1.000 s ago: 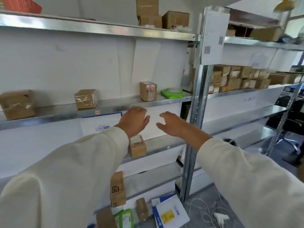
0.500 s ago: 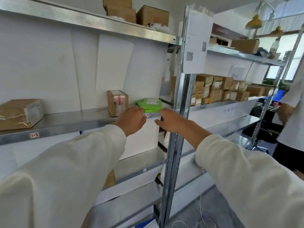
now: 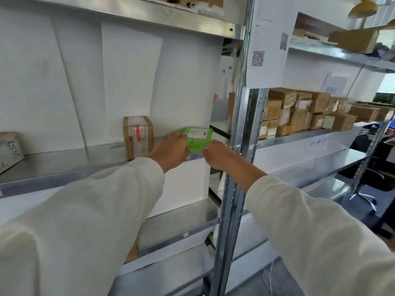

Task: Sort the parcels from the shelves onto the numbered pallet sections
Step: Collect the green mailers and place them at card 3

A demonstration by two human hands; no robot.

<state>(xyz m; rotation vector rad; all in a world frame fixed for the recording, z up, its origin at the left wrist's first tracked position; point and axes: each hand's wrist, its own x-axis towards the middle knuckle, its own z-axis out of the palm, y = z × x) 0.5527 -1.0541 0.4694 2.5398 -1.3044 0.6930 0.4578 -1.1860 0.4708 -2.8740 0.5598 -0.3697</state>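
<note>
Now both hands have closed on the green parcel [image 3: 198,136], which half a second ago lay just beyond their fingertips; it sits at the front lip of the middle shelf [image 3: 64,173]. The left hand [image 3: 173,151] grips its left edge and the right hand [image 3: 215,154] pinches its near right corner. A taped brown box [image 3: 138,136] stands just to the left, and the steel upright [image 3: 243,135] rises close on the right
</note>
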